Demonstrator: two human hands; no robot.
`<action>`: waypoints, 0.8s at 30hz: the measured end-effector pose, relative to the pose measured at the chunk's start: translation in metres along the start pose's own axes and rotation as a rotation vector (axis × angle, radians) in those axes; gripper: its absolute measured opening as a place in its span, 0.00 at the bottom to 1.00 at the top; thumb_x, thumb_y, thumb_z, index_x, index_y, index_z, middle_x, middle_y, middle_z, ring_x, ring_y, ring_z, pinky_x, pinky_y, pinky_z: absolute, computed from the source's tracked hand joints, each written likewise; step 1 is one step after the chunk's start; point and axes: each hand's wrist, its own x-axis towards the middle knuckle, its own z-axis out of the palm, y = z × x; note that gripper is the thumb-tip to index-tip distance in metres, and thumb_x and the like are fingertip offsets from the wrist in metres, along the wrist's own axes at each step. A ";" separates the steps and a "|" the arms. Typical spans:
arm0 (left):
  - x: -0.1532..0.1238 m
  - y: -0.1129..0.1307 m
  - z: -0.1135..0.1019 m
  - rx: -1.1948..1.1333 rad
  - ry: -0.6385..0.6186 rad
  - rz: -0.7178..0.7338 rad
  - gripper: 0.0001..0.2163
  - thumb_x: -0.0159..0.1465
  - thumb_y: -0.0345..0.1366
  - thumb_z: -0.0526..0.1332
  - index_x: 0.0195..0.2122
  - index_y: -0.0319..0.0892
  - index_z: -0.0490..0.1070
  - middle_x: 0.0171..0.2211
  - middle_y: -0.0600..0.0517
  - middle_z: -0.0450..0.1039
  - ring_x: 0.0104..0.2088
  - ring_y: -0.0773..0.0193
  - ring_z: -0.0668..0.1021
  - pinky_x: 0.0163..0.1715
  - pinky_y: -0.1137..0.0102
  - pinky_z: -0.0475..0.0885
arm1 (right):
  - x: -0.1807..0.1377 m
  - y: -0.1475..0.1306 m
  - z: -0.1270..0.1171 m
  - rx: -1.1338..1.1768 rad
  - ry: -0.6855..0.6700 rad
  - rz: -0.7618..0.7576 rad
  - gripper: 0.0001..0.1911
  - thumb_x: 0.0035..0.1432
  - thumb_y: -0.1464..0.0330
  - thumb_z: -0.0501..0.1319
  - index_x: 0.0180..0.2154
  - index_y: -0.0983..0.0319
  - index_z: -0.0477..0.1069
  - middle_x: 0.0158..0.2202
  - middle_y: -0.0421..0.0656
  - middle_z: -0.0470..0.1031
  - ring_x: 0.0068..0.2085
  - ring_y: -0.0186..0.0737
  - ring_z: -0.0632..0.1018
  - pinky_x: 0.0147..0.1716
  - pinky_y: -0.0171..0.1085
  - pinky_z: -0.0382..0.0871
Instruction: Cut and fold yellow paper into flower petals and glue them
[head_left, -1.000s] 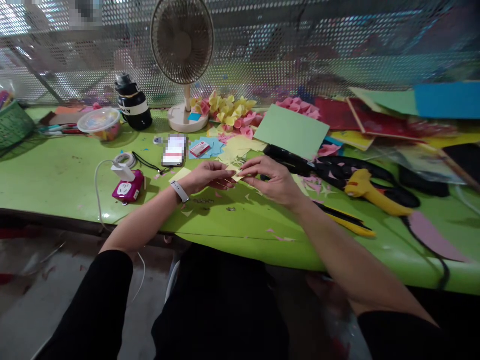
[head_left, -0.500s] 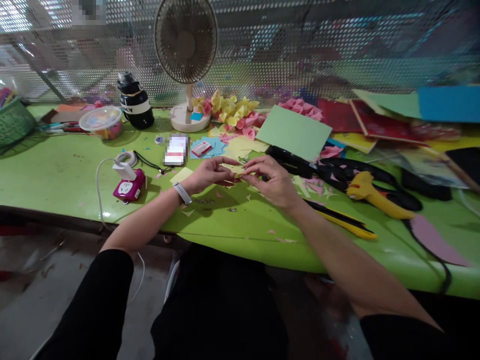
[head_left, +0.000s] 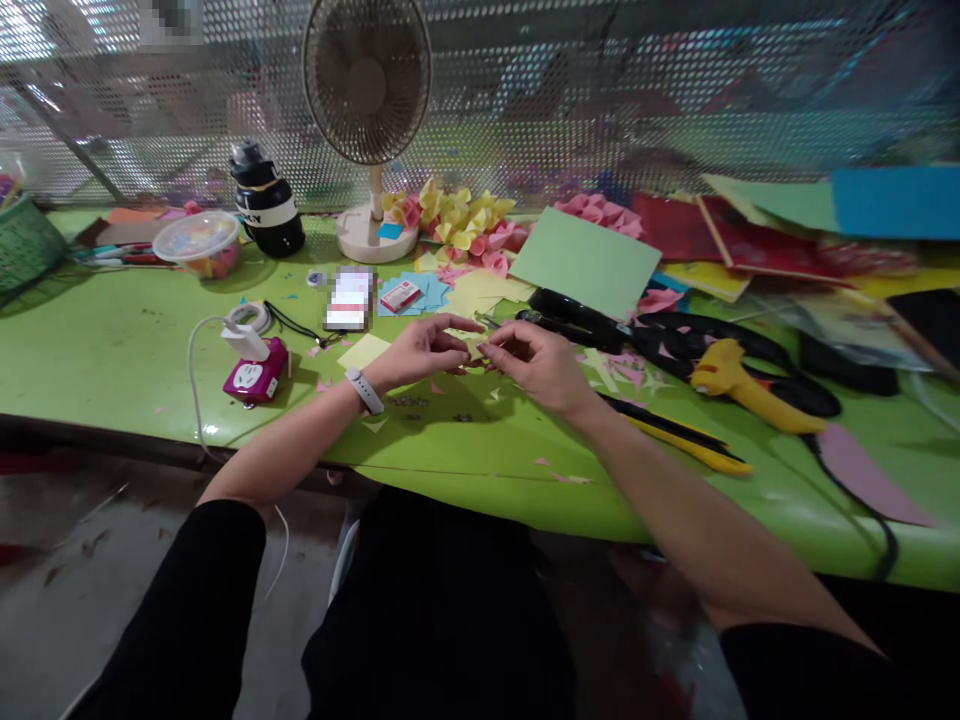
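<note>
Both my hands meet over the middle of the green table. My left hand and my right hand pinch a small pale yellow piece of paper between their fingertips, just above the tabletop. The paper is mostly hidden by my fingers. A white band sits on my left wrist. A loose yellow paper square lies flat by my left hand. Small pink and yellow paper scraps dot the table around my hands.
A yellow glue gun with black cord, a black tool and a yellow-black cutter lie right. Behind: a fan, folded paper flowers, a green sheet, a black bottle, a plastic tub. A pink charger sits left.
My fingers have drawn closer together around the yellow paper, which shows less than before. My right hand has shifted slightly left. Nothing else on the table has moved.
</note>
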 end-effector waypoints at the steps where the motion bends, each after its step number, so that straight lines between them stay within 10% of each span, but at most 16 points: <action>1: 0.000 0.000 0.000 0.001 0.001 0.004 0.19 0.62 0.25 0.65 0.54 0.33 0.69 0.37 0.44 0.82 0.38 0.63 0.84 0.42 0.68 0.80 | 0.000 -0.001 0.000 0.002 -0.006 0.000 0.18 0.60 0.51 0.66 0.33 0.60 0.74 0.29 0.42 0.75 0.26 0.36 0.74 0.26 0.38 0.69; 15: -0.001 -0.001 0.001 0.022 0.022 -0.039 0.17 0.64 0.30 0.66 0.53 0.35 0.69 0.39 0.42 0.82 0.40 0.62 0.85 0.43 0.68 0.80 | 0.000 -0.003 0.000 -0.009 -0.016 -0.014 0.19 0.61 0.51 0.65 0.33 0.60 0.74 0.29 0.42 0.74 0.25 0.35 0.72 0.25 0.38 0.66; 24: -0.001 0.002 0.003 -0.015 -0.008 -0.072 0.19 0.63 0.28 0.67 0.55 0.35 0.69 0.38 0.43 0.82 0.37 0.63 0.85 0.42 0.68 0.80 | 0.004 -0.003 -0.005 0.166 -0.139 0.231 0.25 0.60 0.45 0.63 0.28 0.60 0.67 0.24 0.39 0.70 0.24 0.34 0.72 0.23 0.37 0.66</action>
